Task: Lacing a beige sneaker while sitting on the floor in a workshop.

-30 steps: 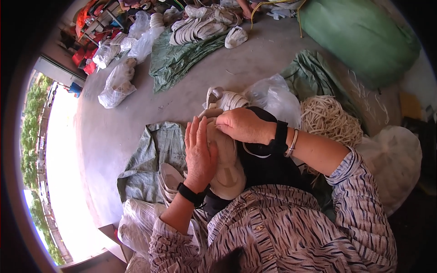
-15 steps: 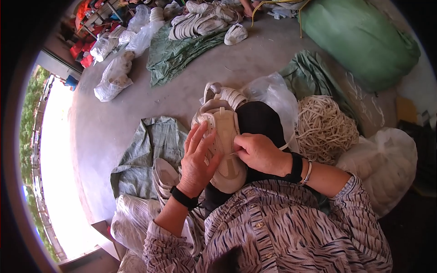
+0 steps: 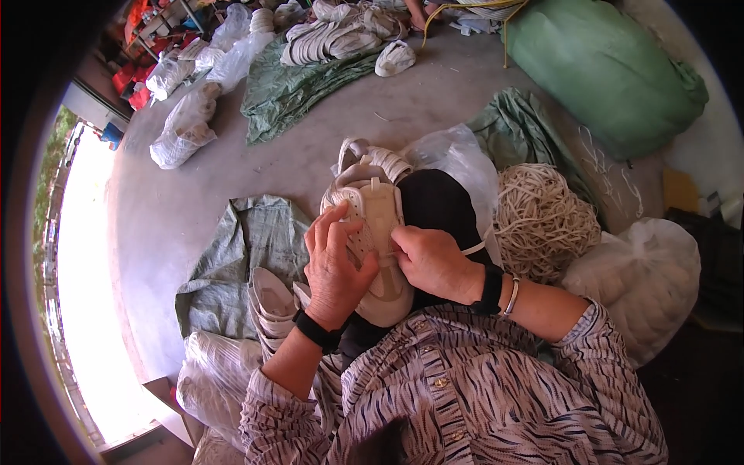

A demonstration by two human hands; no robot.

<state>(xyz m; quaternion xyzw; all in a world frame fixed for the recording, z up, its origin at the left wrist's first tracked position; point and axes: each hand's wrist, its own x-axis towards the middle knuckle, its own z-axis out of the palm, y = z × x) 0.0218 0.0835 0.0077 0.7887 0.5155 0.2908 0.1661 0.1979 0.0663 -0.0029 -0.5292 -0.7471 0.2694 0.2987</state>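
- So the shoe [image 3: 378, 213] is sitting on dark fabric [image 3: 438, 205] at the person's lap, its rounded toe pointing back at the body.
- Progress looks early, imo: a lace [image 3: 476, 249] is trailing right, while the upper eyelets [image 3: 356, 205] on the shoe's left side are looking bare. Those seem to be what's left; any threading lower down is hiding behind the hands, so can't say what's done there.
- Right hand [image 3: 438, 265]: thumb and finger are pressing together at the shoe's right edge, apparently pinching that lace.
- Left hand [image 3: 333, 267]: that grip is staying loose, fingers and thumb spreading apart across the shoe's left side and tongue.
- Materials: the shoe is showing off-white and beige panels; the lace is looking flat and pale.
- A tangled, noodle-like heap of cords [image 3: 546, 225] is lying to the right, beside a see-through bag [image 3: 635, 287] that's bulging with pale stuff.
- Wrinkly green sheeting [image 3: 240, 248] is spreading over smooth grey floor [image 3: 225, 170].
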